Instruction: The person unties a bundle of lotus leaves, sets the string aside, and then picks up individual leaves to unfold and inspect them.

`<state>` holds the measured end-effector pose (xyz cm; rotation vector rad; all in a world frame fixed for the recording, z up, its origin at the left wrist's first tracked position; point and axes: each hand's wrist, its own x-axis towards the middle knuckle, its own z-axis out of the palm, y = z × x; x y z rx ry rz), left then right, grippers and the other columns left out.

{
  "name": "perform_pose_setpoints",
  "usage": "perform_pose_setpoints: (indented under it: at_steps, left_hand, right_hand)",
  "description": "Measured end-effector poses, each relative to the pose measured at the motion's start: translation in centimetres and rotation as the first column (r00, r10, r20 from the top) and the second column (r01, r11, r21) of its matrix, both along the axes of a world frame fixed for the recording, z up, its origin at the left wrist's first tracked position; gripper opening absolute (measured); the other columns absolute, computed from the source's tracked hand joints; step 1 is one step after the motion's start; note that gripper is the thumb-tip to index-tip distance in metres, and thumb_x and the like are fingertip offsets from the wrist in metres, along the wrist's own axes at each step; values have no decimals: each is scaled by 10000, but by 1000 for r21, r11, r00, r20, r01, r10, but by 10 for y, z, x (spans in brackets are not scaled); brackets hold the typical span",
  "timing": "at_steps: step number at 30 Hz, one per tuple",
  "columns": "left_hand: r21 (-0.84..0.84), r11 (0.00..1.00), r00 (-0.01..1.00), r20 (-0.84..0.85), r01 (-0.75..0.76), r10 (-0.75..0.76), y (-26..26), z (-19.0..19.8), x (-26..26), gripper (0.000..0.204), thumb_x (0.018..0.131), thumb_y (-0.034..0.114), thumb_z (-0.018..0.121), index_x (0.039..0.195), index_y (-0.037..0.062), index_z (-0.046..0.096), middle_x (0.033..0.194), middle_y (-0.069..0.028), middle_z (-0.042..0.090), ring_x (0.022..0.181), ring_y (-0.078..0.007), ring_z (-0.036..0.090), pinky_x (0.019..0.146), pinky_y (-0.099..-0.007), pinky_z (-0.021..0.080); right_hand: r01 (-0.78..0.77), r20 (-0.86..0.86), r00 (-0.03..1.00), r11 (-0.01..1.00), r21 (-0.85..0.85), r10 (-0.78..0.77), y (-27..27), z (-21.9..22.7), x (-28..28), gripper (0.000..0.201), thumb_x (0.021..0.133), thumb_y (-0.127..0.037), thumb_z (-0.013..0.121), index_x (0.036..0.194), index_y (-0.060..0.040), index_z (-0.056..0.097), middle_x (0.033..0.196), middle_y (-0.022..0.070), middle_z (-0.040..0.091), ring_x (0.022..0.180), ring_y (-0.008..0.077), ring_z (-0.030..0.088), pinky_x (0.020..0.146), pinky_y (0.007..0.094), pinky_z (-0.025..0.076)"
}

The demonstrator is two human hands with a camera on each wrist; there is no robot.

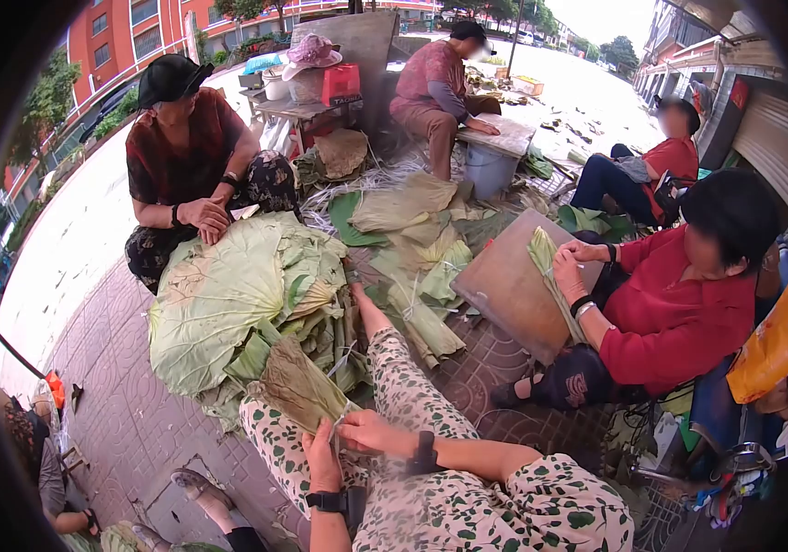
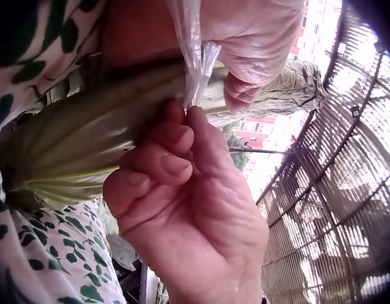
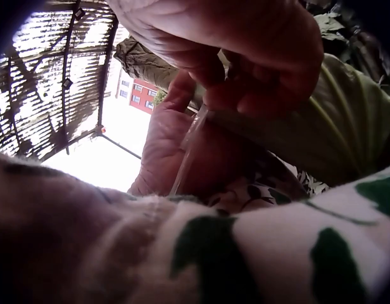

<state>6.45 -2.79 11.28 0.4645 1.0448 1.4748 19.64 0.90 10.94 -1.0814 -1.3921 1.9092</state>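
A folded bundle of dried lotus leaves [image 1: 300,385] lies across the lap in patterned trousers, its pale end toward me. My left hand [image 1: 322,462] is at the bundle's near end. Thumb and forefinger of that left hand [image 2: 188,202] pinch a clear plastic strip [image 2: 190,60] against the bundle's side. From the other side my right hand [image 1: 374,432] reaches over the bundle. In the right wrist view the right hand's [image 3: 245,50] fingers curl, with the strip [image 3: 194,130] at their tips. Part of the strip is hidden behind the hands.
A big pile of lotus leaves [image 1: 228,294] stands just beyond my knees. More leaf bundles [image 1: 422,317] lie on the paving. At right a person in red holds a leaf bundle [image 1: 550,271] over a wooden board [image 1: 513,285]. Other people sit around.
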Motion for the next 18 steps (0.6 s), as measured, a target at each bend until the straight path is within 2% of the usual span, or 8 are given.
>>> perform_pose_setpoints:
  at_steps: [3,5,9,11,12,14,17,18]
  left_hand:
    - [3,1000,1000,19,-1,1,0,-1,-1,277,858,138,580,1100,13,528,1017,-43,593,894,-139,556,797,-274,428]
    - [22,999,999,37,-30,29,-1,-1,0,284,858,139,582,1106,13,526,1019,-38,592,890,-134,553,793,-271,430]
    - [-19,1000,1000,-2,2,-2,-3,-2,-1,293,856,140,585,1112,10,527,1024,-34,590,894,-129,547,797,-269,427]
    - [29,991,989,-67,131,-128,-3,-14,-5,314,856,154,593,1125,5,526,1046,-41,583,912,-130,538,812,-267,420]
    - [29,991,990,-67,127,-125,-2,-16,-5,314,856,154,593,1125,5,526,1046,-41,583,912,-130,538,812,-267,420]
    - [3,984,967,-188,176,-172,-1,-20,-6,332,861,177,597,1133,1,525,1064,-50,580,927,-135,536,820,-264,417]
    - [25,992,977,-181,122,-116,1,-25,-5,347,869,199,592,1145,1,521,1079,-58,577,939,-139,535,827,-263,415]
    - [-25,996,988,-129,83,-86,0,-12,-3,349,875,208,582,1148,-1,520,1081,-57,576,945,-139,533,828,-266,416]
  right_hand:
    - [-4,29,1000,999,38,3,0,6,0,278,891,-261,539,773,-12,573,630,0,552,532,67,494,470,215,379]
    - [-51,141,989,999,-16,53,0,17,0,301,898,-285,537,770,-15,568,625,2,552,532,70,498,464,220,381]
    - [-52,89,994,998,-39,55,0,2,-1,321,904,-316,531,784,-20,568,616,-7,539,526,63,487,447,214,363]
    - [-41,7,999,992,-120,42,0,-4,-1,313,904,-322,539,798,-29,568,610,-19,517,513,50,461,438,201,337]
    - [-44,7,999,992,-120,46,-1,-1,0,313,904,-322,539,798,-29,568,610,-19,517,513,50,461,438,201,337]
    - [-9,27,1000,992,-126,12,-2,4,0,281,897,-300,557,798,-37,566,612,-29,498,502,41,434,436,192,316]
    - [-9,-48,999,983,-182,0,1,-5,-3,245,888,-267,563,792,-42,568,611,-31,499,497,44,434,443,192,321]
    - [-16,16,1000,983,-181,19,0,9,-2,213,881,-235,553,794,-42,571,618,-34,506,517,47,452,464,190,346]
